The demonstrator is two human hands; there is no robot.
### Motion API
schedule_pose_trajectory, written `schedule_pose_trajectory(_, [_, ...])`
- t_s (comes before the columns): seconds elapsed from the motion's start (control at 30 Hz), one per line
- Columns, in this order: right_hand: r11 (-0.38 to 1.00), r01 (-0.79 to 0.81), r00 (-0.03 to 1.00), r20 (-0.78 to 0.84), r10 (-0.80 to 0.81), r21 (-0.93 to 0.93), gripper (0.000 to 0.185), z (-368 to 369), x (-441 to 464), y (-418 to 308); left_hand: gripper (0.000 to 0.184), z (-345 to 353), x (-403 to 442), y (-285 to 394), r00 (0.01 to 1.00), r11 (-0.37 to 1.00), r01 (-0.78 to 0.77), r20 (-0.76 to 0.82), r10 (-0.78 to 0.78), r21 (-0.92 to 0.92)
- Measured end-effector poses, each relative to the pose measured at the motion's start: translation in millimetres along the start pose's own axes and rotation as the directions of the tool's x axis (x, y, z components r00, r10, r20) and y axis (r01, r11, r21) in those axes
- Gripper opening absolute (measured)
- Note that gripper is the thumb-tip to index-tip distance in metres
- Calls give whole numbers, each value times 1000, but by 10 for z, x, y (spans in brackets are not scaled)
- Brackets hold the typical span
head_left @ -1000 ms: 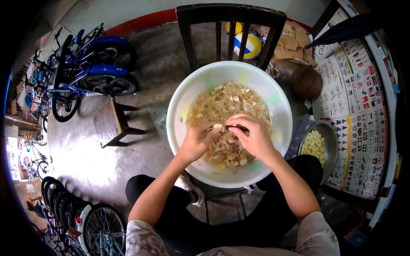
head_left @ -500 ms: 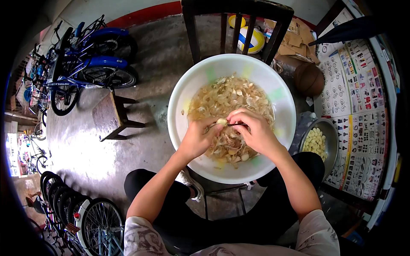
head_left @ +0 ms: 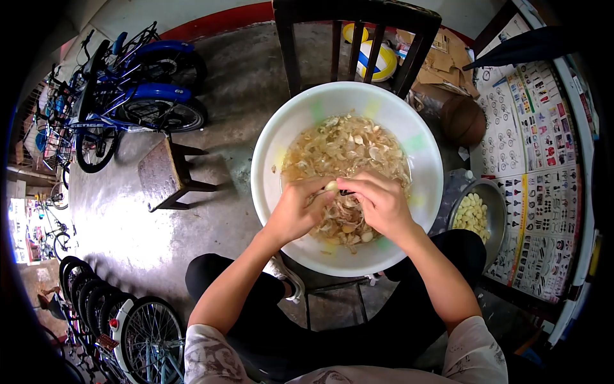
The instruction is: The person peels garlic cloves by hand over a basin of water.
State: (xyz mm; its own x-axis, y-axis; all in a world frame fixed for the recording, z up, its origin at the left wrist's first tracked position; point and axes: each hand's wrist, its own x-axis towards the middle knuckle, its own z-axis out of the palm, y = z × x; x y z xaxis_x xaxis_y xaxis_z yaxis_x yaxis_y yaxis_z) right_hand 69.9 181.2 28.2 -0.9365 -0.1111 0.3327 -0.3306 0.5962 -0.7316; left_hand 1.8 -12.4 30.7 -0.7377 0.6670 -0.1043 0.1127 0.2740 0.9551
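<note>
My left hand (head_left: pixel 298 208) pinches a pale peeled-looking garlic clove (head_left: pixel 330 186) between thumb and forefinger. Close against it, my right hand (head_left: pixel 382 203) is closed on a thin dark tool (head_left: pixel 346 191) that looks like a small knife, mostly covered by the fingers. Both hands are over a large white plastic basin (head_left: pixel 268 150), fingertips almost meeting. Wet garlic skins and some cloves (head_left: pixel 348 141) float in the water below them. Right of the basin, a metal bowl (head_left: pixel 501 208) holds many peeled garlic cloves (head_left: pixel 471 215).
The basin rests in front of a dark slatted wooden chair back (head_left: pixel 355 11). A low wooden stool (head_left: pixel 163 174) stands left. Bicycles (head_left: pixel 157 96) line the left side. A basketball (head_left: pixel 462 120), a volleyball (head_left: pixel 377 61) and flattened cardboard (head_left: pixel 441 64) lie at the back right.
My right hand has tilted and its fingers have folded over the clove and the dark tool, hiding more of both. My left hand has barely moved.
</note>
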Motion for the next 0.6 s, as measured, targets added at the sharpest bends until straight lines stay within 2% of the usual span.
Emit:
schedule_pose_trajectory(0.07, [994, 108, 992, -65, -109, -30, 31, 42, -8, 44, 25, -3, -10, 1, 1000, 1000, 8, 2, -8, -7])
schedule_pose_trajectory(0.27, [984, 173, 977, -117, -176, -36, 25, 57, -4, 48, 26, -5, -28, -26, 999, 999, -46, -6, 46, 14])
schedule_pose_trajectory(0.37, [989, 148, 983, -112, -147, -4, 24, 66, -9, 61, 25, 0, -37, -28, 998, 998, -66, -7, 66, 23])
schedule_pose_trajectory(0.53, [993, 109, 987, -121, -104, 38, 26, 63, -7, 33, 25, 20, -43, -76, 977, 969, -194, -65, 205, 151])
schedule_pose_trajectory(0.6, [995, 83, 990, -119, -76, 58, 27, 67, -10, 16, 25, 6, -59, -75, 975, 958, -196, -59, 212, 209])
